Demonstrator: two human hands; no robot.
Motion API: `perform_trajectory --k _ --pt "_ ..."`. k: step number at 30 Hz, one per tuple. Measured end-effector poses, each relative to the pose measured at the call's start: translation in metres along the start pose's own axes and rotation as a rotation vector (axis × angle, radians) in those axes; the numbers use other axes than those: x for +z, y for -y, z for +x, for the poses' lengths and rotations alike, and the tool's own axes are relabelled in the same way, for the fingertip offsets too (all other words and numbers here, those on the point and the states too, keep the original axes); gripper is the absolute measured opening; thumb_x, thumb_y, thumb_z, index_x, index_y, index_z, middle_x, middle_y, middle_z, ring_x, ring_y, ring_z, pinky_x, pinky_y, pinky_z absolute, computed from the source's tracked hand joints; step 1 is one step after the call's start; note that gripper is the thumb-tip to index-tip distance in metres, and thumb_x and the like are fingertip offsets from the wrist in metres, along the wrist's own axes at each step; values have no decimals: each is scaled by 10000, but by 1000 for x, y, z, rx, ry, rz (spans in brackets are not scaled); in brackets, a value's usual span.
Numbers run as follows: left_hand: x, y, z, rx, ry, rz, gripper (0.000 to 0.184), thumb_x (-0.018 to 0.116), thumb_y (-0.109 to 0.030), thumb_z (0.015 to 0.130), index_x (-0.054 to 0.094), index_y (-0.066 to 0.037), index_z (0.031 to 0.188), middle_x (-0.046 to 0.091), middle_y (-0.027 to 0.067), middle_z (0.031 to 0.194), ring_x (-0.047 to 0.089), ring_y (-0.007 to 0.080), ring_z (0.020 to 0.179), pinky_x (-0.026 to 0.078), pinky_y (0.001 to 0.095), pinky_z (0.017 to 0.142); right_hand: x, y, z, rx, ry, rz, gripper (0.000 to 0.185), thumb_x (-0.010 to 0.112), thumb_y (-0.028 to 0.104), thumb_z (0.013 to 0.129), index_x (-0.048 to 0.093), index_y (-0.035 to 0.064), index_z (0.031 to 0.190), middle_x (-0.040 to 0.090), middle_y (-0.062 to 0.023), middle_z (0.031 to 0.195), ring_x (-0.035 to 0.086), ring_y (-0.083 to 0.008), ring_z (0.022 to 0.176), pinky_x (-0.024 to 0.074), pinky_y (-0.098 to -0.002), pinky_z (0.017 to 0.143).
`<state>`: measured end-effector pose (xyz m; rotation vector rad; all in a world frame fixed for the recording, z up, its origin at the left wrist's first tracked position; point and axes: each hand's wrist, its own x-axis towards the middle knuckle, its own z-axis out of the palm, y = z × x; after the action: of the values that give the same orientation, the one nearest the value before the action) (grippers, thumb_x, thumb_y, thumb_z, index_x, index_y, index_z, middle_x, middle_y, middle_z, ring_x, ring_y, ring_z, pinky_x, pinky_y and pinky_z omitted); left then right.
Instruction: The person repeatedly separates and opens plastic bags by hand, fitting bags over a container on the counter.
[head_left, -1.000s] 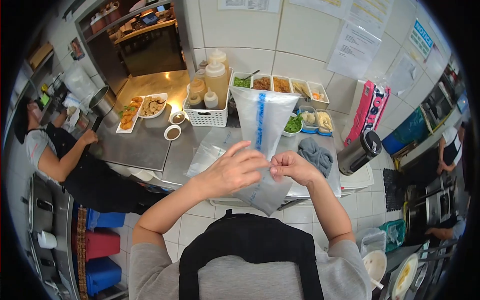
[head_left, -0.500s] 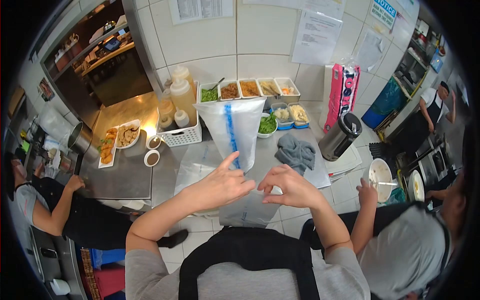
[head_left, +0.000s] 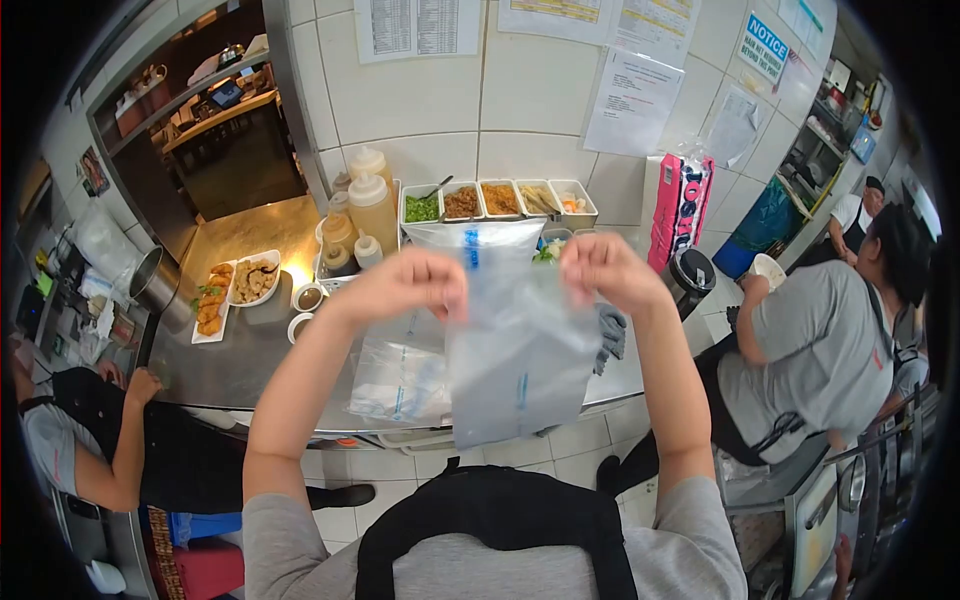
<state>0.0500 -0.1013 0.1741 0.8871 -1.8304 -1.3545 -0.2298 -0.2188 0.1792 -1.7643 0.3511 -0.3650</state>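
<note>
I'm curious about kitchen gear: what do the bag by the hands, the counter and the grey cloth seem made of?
Bag: thin plastic, being wrinkled and see-through. Counter: smooth metal, probably stainless steel, by its grey sheen. Cloth: matt fabric, perhaps cotton, by its bunched folds.

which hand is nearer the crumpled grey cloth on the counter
Right. The right hand is up and slightly left of the crumpled grey cloth in view; the left hand is farther left, across the translucent blue-printed plastic bag.

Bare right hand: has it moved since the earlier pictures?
Yes. The bare right hand has moved up the view, nearer the row of white rectangular food tubs.
</note>
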Motion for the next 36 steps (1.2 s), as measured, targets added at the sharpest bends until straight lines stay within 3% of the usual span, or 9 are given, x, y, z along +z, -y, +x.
perform_trajectory --k 7,11,14,16,18,25,28,30,36 --pt "-52 35 35 -138 -333 -633 228 516 -191 896 553 18 979 638 81 860 643 106 723 548 194 602 -12 -11 52 77 -265 500 112 545 137 847 588 35 832 613 -48 772 596 -110 681 488 -258 576" --pt "-52 67 35 -233 -337 -846 236 494 -175 907 540 7 1051 637 75 927 638 135 803 545 239 696 4 -8 58 382 -420 548 163 464 110 860 589 14 902 624 -97 845 623 -195 738 528 -354 678" --pt "-45 79 36 -206 -304 -925 239 509 -191 900 541 -16 1060 632 64 963 632 129 832 534 267 737 15 -14 58 373 -486 632 195 433 79 852 579 -4 950 624 -109 874 625 -211 760 526 -379 705" --pt "-44 82 30 -218 -360 -871 173 554 -173 874 545 -64 1007 628 45 949 628 116 818 529 264 724 15 -11 56 389 -486 585 199 443 56 839 574 -15 970 624 -110 880 626 -209 772 528 -369 715" --pt "-45 86 28 28 -210 -834 122 598 -138 840 529 -100 933 621 24 915 617 98 781 522 241 706 20 -3 55 374 -487 562 186 453 45 834 573 -15 962 625 -112 880 624 -209 780 529 -362 714" --pt "-46 90 41 14 -364 -852 119 595 -87 823 520 -112 911 607 -3 865 590 63 723 506 206 593 -18 -55 77 282 -215 626 137 504 125 848 578 36 922 623 -77 806 630 -165 698 542 -307 613" --pt "-44 90 36 -124 -491 291 125 561 -67 827 534 -95 945 590 -2 820 580 63 668 458 184 479 -25 -65 80 215 204 778 133 490 105 846 573 32 920 612 -64 777 596 -133 593 522 -287 550" --pt "-35 91 33 -163 -461 148 134 554 -59 824 537 -89 953 585 3 797 564 62 640 441 181 458 3 -42 76 411 -243 631 115 449 48 806 558 26 773 542 -34 591 315 -72 371 272 -243 429" --pt "-1 94 25 -293 -644 -851 167 533 -37 816 548 -71 979 571 16 727 518 58 557 388 172 394 26 -76 53 432 -243 671 90 480 90 806 560 61 777 535 -13 595 344 -75 374 306 -239 425"
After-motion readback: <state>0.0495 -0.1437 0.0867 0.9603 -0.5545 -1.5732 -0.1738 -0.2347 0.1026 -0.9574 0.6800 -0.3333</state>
